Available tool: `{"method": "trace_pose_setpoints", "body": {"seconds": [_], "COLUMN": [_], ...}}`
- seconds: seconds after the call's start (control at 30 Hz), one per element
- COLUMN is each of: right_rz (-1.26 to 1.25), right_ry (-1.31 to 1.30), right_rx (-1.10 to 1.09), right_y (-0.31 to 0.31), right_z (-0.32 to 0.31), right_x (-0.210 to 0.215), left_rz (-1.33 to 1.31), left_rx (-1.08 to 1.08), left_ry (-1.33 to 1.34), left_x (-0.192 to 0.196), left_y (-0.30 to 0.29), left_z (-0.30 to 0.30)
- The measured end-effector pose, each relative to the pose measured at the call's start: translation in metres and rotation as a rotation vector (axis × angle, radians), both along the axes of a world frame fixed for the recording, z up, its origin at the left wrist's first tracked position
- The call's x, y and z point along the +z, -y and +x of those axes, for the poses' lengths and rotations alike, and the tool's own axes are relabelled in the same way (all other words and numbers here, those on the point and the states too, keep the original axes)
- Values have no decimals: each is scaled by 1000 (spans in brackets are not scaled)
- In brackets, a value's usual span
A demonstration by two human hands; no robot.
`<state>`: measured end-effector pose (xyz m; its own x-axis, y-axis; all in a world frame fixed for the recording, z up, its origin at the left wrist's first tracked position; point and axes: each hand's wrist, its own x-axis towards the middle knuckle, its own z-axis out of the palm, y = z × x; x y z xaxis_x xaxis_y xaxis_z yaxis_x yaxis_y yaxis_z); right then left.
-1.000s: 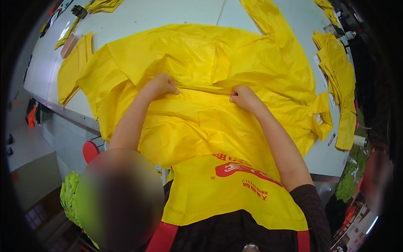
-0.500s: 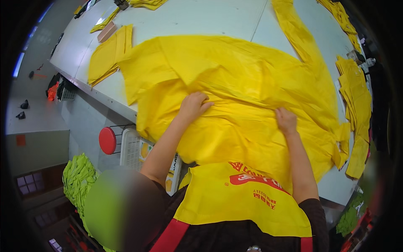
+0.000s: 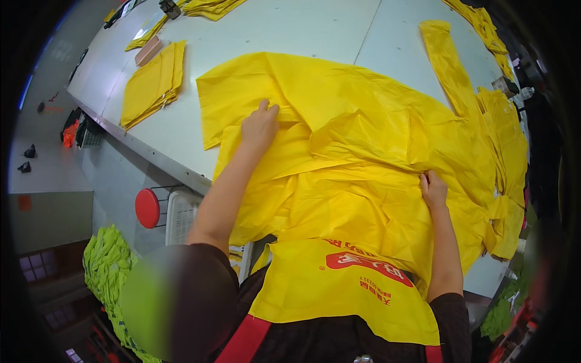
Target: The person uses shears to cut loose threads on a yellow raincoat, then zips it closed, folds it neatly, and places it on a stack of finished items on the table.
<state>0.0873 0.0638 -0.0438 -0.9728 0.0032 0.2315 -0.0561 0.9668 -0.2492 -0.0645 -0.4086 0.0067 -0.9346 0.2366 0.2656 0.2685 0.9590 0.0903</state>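
Head view: yellow fabric (image 3: 357, 78) lies rumpled over the table's (image 3: 290, 30) near edge. Left hand (image 3: 259, 129) touches it, fingers bent, can't tell if gripping; right hand (image 3: 434, 191) pinches it. Tableside, worn yellow apron (image 3: 290, 290) shows red lettering (image 3: 375, 293), red emblem (image 3: 370, 266).

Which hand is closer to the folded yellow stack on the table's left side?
Left. Your left hand is at the big yellow cloth, just right of the folded yellow stack; your right hand is much farther right.

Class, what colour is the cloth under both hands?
The cloth is yellow; the head view shows it best.
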Motion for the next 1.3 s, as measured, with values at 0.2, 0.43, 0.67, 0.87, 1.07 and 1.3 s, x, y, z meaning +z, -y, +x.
{"method": "trace_pose_setpoints", "body": {"seconds": [0.2,0.43,0.67,0.87,1.07,1.3], "right_rz": [-18,21,-291,-367,-424,-535], "right_ry": [-3,74,-175,-47,253,376], "right_rx": [-15,-12,442,780,649,318], "right_y": [3,5,138,265,278,289], "right_z": [2,-4,-35,-80,-114,-118], "right_x": [-1,3,35,41,-5,2], "left_rz": [237,-297,469,560,592,582], "left_rx": [-167,67,-264,-77,-64,-123], "left_ry": [-238,187,130,371,291,274], "left_x": [24,28,6,-26,-24,-43], "left_y": [69,103,15,5,-12,-10], "left_z": [-54,12,92,96,84,29]}}
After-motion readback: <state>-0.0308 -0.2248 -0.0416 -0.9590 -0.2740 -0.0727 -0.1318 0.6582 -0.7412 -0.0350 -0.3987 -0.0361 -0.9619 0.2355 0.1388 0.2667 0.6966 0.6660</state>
